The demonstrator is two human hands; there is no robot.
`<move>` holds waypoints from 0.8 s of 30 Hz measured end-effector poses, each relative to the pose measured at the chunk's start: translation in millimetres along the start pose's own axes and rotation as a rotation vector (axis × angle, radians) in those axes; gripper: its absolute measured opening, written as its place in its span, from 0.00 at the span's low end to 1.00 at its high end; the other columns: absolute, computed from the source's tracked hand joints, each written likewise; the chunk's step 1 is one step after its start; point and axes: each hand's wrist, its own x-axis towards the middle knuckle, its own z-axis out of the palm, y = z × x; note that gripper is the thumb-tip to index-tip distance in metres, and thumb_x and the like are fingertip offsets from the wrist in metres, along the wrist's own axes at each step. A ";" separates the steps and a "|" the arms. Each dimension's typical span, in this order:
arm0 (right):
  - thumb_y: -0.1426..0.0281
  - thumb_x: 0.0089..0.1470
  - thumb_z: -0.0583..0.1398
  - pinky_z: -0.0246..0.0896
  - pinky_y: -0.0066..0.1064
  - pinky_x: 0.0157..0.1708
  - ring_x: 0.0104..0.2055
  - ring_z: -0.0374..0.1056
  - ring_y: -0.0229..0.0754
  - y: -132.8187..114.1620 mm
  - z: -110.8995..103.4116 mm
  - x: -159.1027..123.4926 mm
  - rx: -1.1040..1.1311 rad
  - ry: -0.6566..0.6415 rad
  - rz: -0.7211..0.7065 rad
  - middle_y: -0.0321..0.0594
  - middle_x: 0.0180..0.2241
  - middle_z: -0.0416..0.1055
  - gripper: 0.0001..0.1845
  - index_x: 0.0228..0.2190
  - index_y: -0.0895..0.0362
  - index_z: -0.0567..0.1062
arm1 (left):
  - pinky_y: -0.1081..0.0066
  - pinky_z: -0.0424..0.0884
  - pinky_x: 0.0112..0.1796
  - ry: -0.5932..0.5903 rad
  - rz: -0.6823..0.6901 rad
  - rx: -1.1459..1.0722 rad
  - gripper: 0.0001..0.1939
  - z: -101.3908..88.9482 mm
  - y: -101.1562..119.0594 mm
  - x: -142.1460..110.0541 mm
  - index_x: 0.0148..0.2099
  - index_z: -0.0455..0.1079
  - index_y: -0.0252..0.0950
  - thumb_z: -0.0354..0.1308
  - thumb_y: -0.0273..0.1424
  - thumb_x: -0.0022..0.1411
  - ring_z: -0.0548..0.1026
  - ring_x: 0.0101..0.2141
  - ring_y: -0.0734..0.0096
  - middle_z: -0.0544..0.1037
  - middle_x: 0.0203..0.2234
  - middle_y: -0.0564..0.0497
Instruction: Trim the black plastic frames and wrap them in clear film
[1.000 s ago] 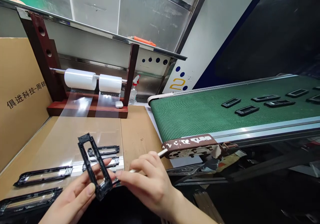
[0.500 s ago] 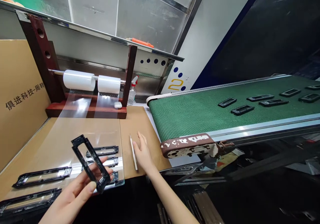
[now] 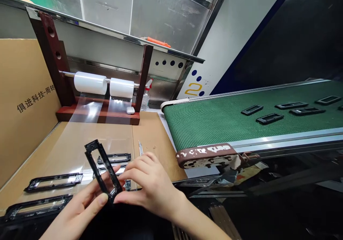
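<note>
Two hands at a slender black frame

The left hand (image 3: 83, 204) has thumb and fingers clamped on a black frame (image 3: 109, 166), a long hollow rectangle of glossy material, held tilted above the table. The right hand (image 3: 152, 183) brings a curved thumb and fingertips to its lower end, at 5 o'clock; whether they pinch it, I cannot tell. Around the held piece, similar frames (image 3: 55, 186) lie at 8 and 9 o'clock, smooth white rolls (image 3: 90, 83) at 12, a rough-textured green belt (image 3: 203, 118) at 2.
</note>
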 end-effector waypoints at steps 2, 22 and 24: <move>0.53 0.60 0.64 0.58 0.33 0.45 0.39 0.73 0.37 1.7 -0.5 3.9 -0.062 -0.050 -0.041 0.35 0.36 0.79 0.17 0.36 0.55 0.75 | 0.51 0.52 0.65 -0.025 0.015 0.082 0.29 -2.7 -6.9 -2.7 0.57 0.76 0.46 0.65 0.51 0.56 0.62 0.66 0.44 0.77 0.58 0.49; 0.62 0.70 0.56 0.60 0.33 0.45 0.40 0.73 0.38 -11.3 -11.8 10.8 -0.036 -0.106 -0.003 0.38 0.38 0.80 0.12 0.41 0.56 0.75 | 0.55 0.51 0.65 -0.062 0.031 -0.057 0.25 -2.5 -15.5 -0.5 0.59 0.73 0.53 0.62 0.49 0.61 0.62 0.66 0.51 0.73 0.62 0.55; 0.67 0.72 0.51 0.62 0.31 0.43 0.38 0.73 0.37 -11.2 -15.8 10.6 0.018 -0.010 0.020 0.38 0.36 0.80 0.13 0.45 0.55 0.74 | 0.53 0.50 0.65 -0.080 0.015 -0.082 0.26 -2.5 -13.8 -0.4 0.59 0.73 0.53 0.62 0.51 0.60 0.64 0.65 0.49 0.75 0.60 0.54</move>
